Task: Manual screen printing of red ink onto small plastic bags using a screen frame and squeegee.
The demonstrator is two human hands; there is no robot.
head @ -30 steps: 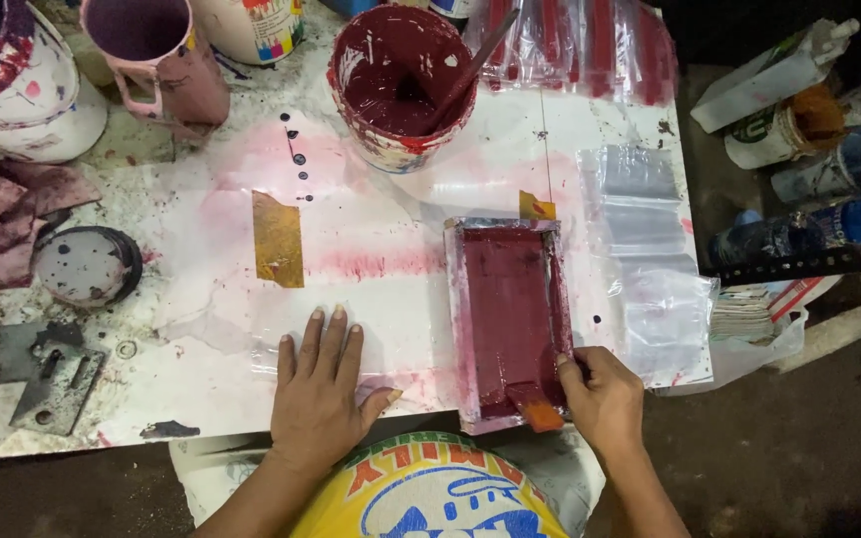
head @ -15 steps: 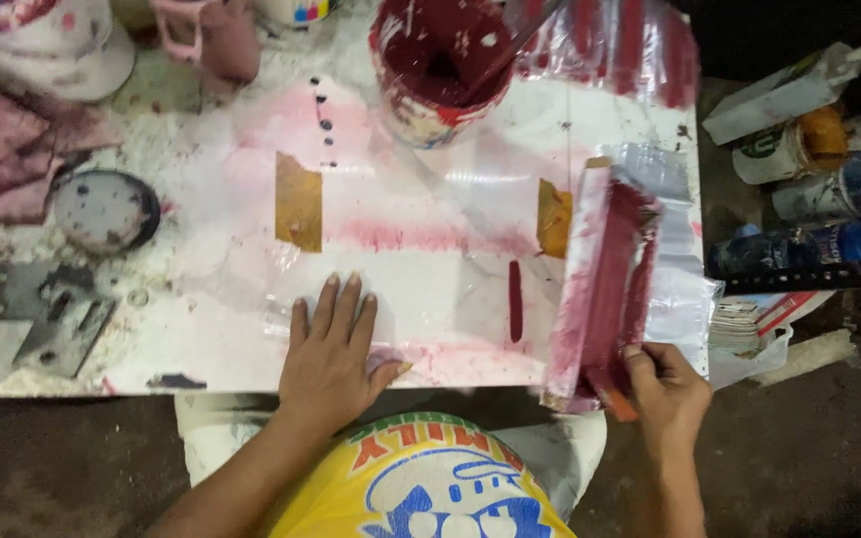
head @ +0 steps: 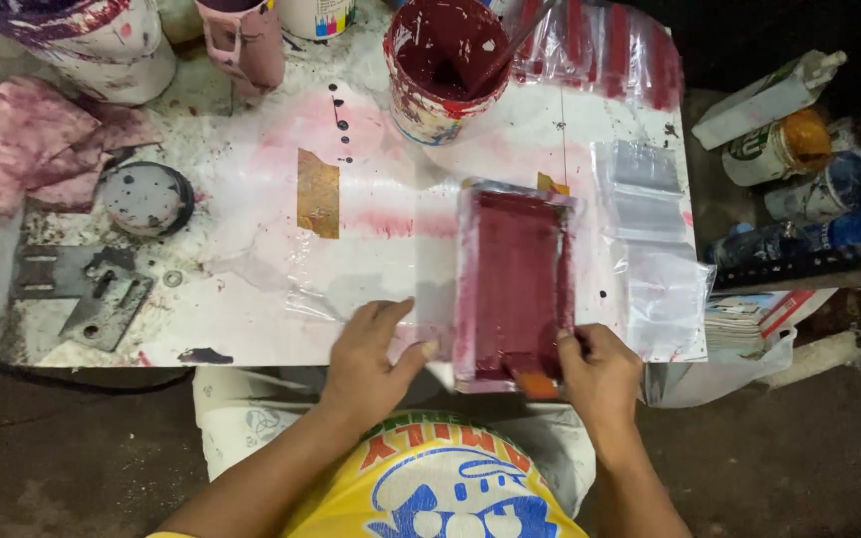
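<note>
**Red-stained frame lying flat, both hands at its near end**

The right hand [head: 598,371] is closed over the near right corner of the red-stained rectangular frame [head: 513,281], fingers curled around its edge beside an orange-tipped bit [head: 531,381] at the bottom rail. The frame lies flat on the white, paint-smeared table [head: 251,229], its long side running away from that grip toward the far edge.

The left hand [head: 375,357] rests palm down and unclenched on a clear plastic sheet [head: 331,289], just left of the frame's near corner, the thumb reaching toward the frame; it grasps nothing that I can make out.

Beyond the frame's far end stands a paint bucket [head: 440,70] with dark red inside and a stick [head: 510,45] leaning in it. To the right of the gripping hand, clear plastic bags [head: 655,259] lie stacked by the table's edge. Farther left of the flat hand sit a brownish strip of tape [head: 318,192], a round speckled lid [head: 144,197], a grey metal bracket [head: 77,294] and pink-stained rags [head: 27,144]. Bottles and cans [head: 799,169] crowd a ledge off to the far right.
</note>
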